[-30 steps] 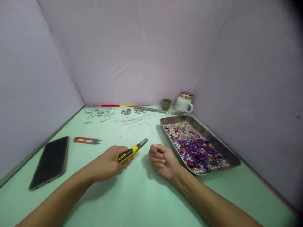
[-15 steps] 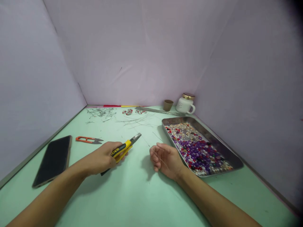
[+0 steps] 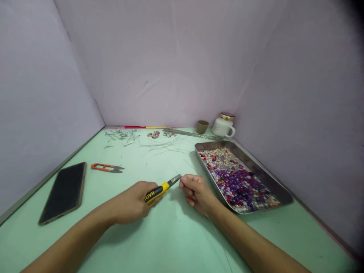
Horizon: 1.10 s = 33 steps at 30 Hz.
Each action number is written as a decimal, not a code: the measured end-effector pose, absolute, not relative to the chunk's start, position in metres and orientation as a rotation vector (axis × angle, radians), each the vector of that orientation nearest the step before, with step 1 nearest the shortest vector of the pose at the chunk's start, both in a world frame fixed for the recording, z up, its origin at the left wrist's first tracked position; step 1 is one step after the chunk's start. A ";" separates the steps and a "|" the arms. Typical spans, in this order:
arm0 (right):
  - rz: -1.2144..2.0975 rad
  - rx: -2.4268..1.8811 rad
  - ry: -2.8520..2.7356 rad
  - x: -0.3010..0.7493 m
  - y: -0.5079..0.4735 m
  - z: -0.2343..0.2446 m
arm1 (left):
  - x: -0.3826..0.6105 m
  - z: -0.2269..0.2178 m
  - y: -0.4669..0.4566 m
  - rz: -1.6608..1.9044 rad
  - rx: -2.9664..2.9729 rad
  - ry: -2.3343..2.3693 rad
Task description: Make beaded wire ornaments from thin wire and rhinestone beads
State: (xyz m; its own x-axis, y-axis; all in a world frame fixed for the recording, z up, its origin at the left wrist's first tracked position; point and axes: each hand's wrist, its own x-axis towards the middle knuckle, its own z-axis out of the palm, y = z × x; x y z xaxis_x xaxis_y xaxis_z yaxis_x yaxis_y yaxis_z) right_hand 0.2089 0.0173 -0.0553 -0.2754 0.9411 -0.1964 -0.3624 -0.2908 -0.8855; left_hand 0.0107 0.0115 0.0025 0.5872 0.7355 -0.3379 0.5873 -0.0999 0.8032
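The person's left hand (image 3: 133,204) was wrapped firmly around the yellow-and-black pliers (image 3: 162,188), their nose angled up and away toward the other hand. The right hand (image 3: 197,191) had its thumb and forefinger pinched together right at the plier tips, apparently on a thin wire (image 3: 225,250), which emerged beneath the wrist and trailed along the forearm toward the near edge of the table. From where I stood, the step in hand looked like working the end of that wire with the pliers, though I couldn't tell whether the metal jaws had closed on it or whether the tips touched the fingers. The next move, I judged, called for a steady pinch and careful lining-up, with skin kept clear of the bite. The pliers thus lay inside the left fist, and the wire ran through or under the right hand, just left of the metal tray (image 3: 265,172) of mixed beads (image 3: 239,184).
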 end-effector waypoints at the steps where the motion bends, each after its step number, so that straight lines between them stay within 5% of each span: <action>1: 1.735 -0.941 -0.929 0.209 0.017 -0.055 | 0.010 0.003 0.013 0.191 1.775 1.103; 10: 1.774 -0.836 -0.921 0.210 0.015 -0.052 | 0.008 0.013 0.024 0.252 1.689 1.203; 17: 1.791 -0.862 -0.969 0.205 0.009 -0.052 | -0.037 0.001 0.056 0.746 1.387 1.715; 33: 1.742 -0.909 -0.923 0.204 0.010 -0.056 | 0.000 0.009 0.020 0.253 1.672 1.213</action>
